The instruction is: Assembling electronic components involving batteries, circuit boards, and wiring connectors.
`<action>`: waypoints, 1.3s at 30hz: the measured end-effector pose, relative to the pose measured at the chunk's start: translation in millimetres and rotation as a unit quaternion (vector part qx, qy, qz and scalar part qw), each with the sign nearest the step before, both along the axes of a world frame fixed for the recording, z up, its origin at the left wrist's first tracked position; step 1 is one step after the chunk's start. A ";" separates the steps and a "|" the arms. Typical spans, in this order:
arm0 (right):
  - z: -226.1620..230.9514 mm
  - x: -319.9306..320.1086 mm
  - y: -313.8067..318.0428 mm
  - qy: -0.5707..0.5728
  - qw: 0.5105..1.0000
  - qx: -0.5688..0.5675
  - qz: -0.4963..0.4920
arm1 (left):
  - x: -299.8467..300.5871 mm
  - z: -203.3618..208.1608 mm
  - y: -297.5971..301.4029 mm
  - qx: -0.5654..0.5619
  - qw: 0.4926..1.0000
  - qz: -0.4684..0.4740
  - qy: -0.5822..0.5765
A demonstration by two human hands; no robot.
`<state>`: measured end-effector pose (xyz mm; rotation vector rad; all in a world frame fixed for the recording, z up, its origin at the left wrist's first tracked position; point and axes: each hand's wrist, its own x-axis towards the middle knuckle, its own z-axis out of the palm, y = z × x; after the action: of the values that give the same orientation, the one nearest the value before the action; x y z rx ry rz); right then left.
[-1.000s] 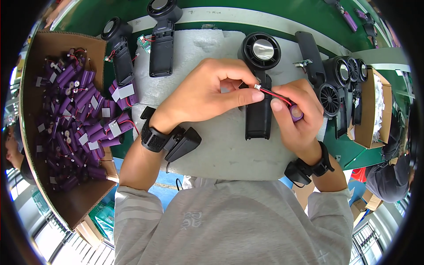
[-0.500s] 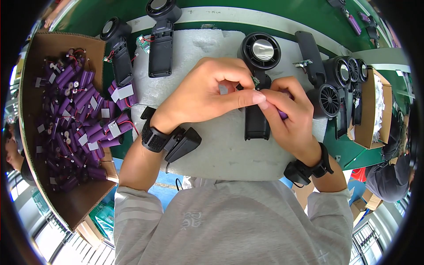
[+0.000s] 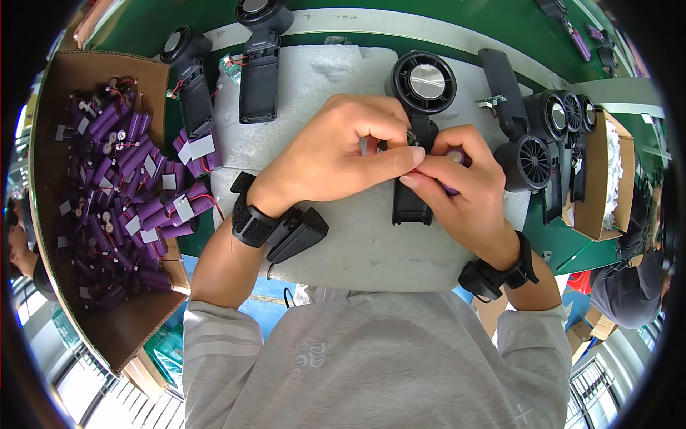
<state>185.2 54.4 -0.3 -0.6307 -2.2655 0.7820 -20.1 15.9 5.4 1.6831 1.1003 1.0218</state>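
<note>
A black handheld fan [image 3: 411,204] with a round head and silver centre lies in front of me, its handle pointing toward me. Over that handle, the thumbs and fingers of both hands meet. My left hand [image 3: 343,157] is closed in a pinch on a small circuit board [image 3: 411,136], which shows only at its edge. My right hand [image 3: 471,193] curls around a purple battery [image 3: 457,154], mostly covered by the fingers. Its thumb and forefinger are pressed together beside my left thumb; whatever lies between the fingertips, perhaps a wire or plug, is hidden.
On the left stands a cardboard box [image 3: 107,63] of purple batteries with wires. Two opened fan bodies [image 3: 259,86] lie at the back left, circuit boards dangling. Several more fans [image 3: 527,163] are on the right beside a carton [image 3: 597,214] of white pieces. A foam mat [image 3: 343,243] lies beneath.
Both hands stay together over the fan handle, with fingertips shifting slightly. The battery's end shows more between the right fingers, and the fan handle has swung a little left.
</note>
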 end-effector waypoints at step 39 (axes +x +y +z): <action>5.2 -1.9 1.6 -0.036 0.990 -0.134 -0.010 | -13.2 2.7 -0.9 -0.121 0.984 -0.042 -0.126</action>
<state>183.3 55.9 4.9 -0.8149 -2.2327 1.0817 -33.3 15.0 8.1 1.3540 0.9389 0.9731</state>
